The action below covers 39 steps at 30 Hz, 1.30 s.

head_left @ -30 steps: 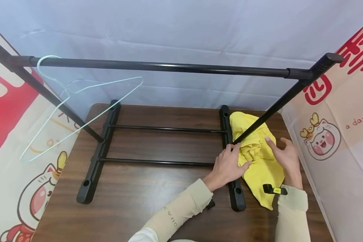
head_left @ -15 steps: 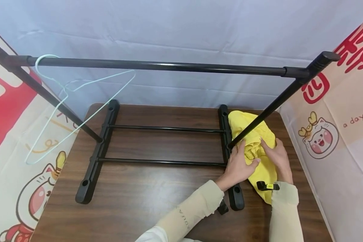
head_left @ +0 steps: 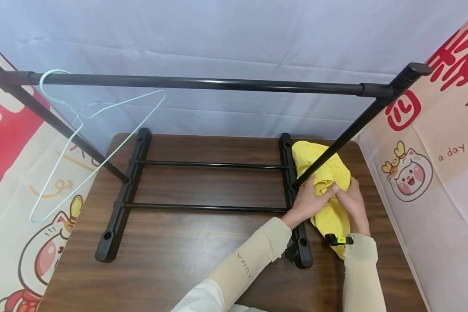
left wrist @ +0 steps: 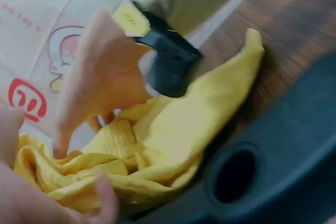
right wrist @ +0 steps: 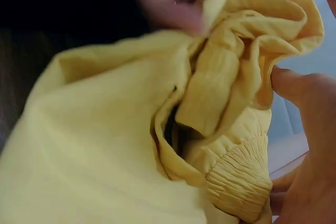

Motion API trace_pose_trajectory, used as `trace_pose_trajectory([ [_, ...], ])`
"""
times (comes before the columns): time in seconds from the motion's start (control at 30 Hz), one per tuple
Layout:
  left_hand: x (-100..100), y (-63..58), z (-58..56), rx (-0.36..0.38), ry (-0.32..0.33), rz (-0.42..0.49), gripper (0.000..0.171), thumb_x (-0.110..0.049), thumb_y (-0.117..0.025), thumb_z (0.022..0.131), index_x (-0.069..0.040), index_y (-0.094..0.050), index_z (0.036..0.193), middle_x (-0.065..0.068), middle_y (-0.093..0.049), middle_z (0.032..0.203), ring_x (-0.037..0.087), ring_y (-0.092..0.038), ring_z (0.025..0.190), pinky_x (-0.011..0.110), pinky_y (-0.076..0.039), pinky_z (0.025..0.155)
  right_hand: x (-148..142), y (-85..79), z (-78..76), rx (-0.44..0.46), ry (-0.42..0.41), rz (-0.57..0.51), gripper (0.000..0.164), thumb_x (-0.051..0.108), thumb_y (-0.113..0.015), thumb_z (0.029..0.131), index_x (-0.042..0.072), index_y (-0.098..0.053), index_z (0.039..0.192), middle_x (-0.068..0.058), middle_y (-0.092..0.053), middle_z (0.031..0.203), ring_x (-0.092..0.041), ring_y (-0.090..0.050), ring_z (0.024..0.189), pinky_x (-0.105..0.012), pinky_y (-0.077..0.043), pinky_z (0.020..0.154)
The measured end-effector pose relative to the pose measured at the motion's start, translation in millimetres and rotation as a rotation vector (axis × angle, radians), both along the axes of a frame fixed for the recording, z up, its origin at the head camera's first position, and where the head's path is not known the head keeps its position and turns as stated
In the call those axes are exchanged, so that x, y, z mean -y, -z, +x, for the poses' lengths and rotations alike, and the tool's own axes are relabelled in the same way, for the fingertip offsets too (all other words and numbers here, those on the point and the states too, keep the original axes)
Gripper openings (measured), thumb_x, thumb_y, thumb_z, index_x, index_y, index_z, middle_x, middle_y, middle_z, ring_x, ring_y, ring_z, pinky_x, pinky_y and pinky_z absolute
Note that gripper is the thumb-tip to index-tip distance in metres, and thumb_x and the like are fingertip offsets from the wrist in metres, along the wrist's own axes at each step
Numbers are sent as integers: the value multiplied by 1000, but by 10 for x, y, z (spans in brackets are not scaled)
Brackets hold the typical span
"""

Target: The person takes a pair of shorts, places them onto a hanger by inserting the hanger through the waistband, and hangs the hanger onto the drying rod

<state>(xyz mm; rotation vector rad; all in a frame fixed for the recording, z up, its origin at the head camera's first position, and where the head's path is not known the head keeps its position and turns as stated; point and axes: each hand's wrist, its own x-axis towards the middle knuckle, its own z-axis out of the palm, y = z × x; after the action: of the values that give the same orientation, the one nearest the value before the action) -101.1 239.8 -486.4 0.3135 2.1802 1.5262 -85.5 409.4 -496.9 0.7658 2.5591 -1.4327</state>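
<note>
A crumpled yellow garment (head_left: 327,173) with a gathered elastic band (right wrist: 239,179) lies on the table's right side, partly behind the slanted rack post. My left hand (head_left: 310,201) grips its left side beside the rack foot. The right wrist view has that hand (right wrist: 170,3) pinching a fold between thumb and fingers. On the garment's other side, my right hand (head_left: 352,203) holds the edge, its thumb (right wrist: 289,85) pressed to the cloth and other fingers partly hidden. The two thumbs come close together over the folds.
A black clothes rack (head_left: 203,83) stands on the wooden table (head_left: 203,242), its right foot (head_left: 302,247) beside the garment. One pale green hanger (head_left: 64,151) hangs at the bar's left end. Printed fabric walls (head_left: 448,203) close in both sides.
Both hands have drawn closer together on the garment, the right hand moving left and the left hand slightly right. The cloth has bunched narrower between them. The view has shifted slightly.
</note>
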Motion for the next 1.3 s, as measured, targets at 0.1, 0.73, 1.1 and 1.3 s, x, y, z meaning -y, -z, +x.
trace_pose_trajectory([
  [0.1,23,-24,-37,42,29,30,67,-75,-37,92,-51,-13,150,-9,-32,159,25,-38,145,49,-44,106,39,19,32,14,36,8,100,60,-46,94,8,11,157,-26,-1,163,-50,-18,146,-65,-26,114],
  [0.73,-125,45,-75,-26,-34,-39,32,-53,-54,96,-45,-45,125,-5,-54,139,25,-49,124,29,-44,67,309,106,89,-47,302,-129,64,33,-56,96,20,-31,153,-5,-45,144,-14,-51,110,-23,-48,85],
  [1.1,-70,-417,-25,-172,106,18,23,-32,-51,102,-46,-49,120,-7,-42,133,9,-50,101,23,-42,69,533,-241,276,-625,544,-625,45,-2,-58,93,15,-56,135,1,-61,120,-10,-61,103,-15,-55,73],
  [1.3,47,-639,-26,-324,202,-29,26,-26,-50,103,-42,-48,124,-9,-43,125,9,-52,86,19,-41,64,607,-462,406,-868,527,-764,53,-13,-60,87,9,-58,135,-10,-58,134,-19,-59,121,-23,-58,83],
])
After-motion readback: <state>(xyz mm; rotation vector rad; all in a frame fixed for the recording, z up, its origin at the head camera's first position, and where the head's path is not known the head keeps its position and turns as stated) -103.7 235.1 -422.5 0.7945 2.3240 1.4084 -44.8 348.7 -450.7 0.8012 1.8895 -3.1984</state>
